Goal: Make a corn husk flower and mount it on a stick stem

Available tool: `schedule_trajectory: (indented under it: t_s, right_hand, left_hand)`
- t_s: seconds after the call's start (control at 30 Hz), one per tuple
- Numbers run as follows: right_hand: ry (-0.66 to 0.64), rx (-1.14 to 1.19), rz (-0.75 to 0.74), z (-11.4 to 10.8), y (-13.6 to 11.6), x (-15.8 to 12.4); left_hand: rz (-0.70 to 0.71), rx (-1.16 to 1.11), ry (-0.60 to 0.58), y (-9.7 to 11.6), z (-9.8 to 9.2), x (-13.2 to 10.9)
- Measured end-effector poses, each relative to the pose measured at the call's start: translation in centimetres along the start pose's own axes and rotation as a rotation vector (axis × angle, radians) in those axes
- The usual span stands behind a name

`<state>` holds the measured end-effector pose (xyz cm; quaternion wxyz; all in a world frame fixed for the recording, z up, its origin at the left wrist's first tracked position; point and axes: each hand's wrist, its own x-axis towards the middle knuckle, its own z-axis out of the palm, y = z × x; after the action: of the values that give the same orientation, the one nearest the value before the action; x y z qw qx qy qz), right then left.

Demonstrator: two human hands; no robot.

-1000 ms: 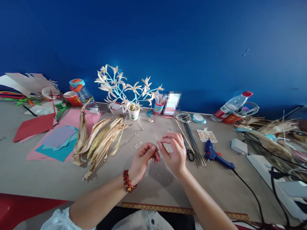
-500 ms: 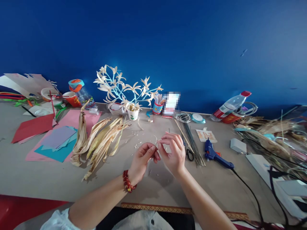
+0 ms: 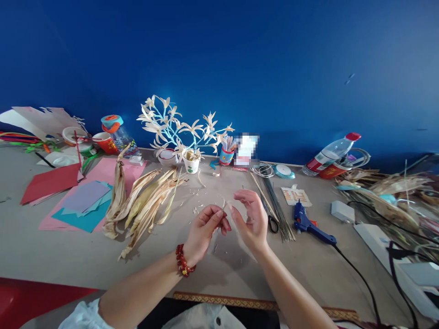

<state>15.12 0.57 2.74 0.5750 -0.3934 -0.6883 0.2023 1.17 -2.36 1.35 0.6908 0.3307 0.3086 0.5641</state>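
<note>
My left hand (image 3: 206,226), with a red bead bracelet (image 3: 183,260) at the wrist, pinches a thin pale strip (image 3: 224,201) between thumb and forefinger. The strip's upper end pokes out above the fingertips; it looks like corn husk, though it is too small to be sure. Just to the right, my right hand (image 3: 253,221) has its fingers curved and apart from the thumb, with nothing visible in its grasp. Small pale scraps (image 3: 196,210) lie on the table beyond my left hand. Dried corn husks (image 3: 147,201) are spread to the left.
A white cup (image 3: 191,164) with husk flowers (image 3: 194,129) stands at the back. To the right lie scissors (image 3: 273,224), wires (image 3: 278,212) and a corded blue glue gun (image 3: 310,225). Coloured paper (image 3: 82,212) is at left; a bottle (image 3: 331,153) leans at back right.
My right hand has drawn slightly right, away from the left fingertips, and its fingers have opened. The left hand keeps its pinch on the strip. The view has shifted a little.
</note>
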Motion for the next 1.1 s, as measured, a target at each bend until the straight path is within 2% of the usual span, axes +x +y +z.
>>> schedule_trajectory:
  t_s: [0.13,0.2,0.27,0.43,0.53,0.8,1.1]
  right_hand:
    - [0.006,0.297,0.253,0.4,0.1,-0.6]
    - [0.007,0.343,0.275,0.4,-0.1,-0.7]
    - [0.025,0.308,0.192,0.1,-0.3,-0.8]
    - [0.042,0.079,-0.137,-1.0,-0.7,-1.0]
    - [0.030,-0.021,-0.231,-1.3,-0.9,-1.0]
    - [-0.028,-0.114,-0.275,-1.7,-1.0,-0.6]
    - [-0.051,-0.087,-0.261,-1.8,-1.1,-0.5]
  left_hand:
    - [0.022,-0.017,0.005,0.0,0.1,0.0]
    - [0.040,-0.024,-0.011,-0.1,0.0,0.0]
    - [0.067,-0.021,-0.023,-0.2,-0.1,0.0]
    - [0.146,0.018,-0.042,-0.4,-0.2,0.0]
    - [0.189,0.062,-0.053,-0.3,0.0,0.0]
    - [0.206,0.097,-0.077,-0.3,0.3,-0.1]
    - [0.296,0.217,-0.053,-0.3,0.2,-0.4]
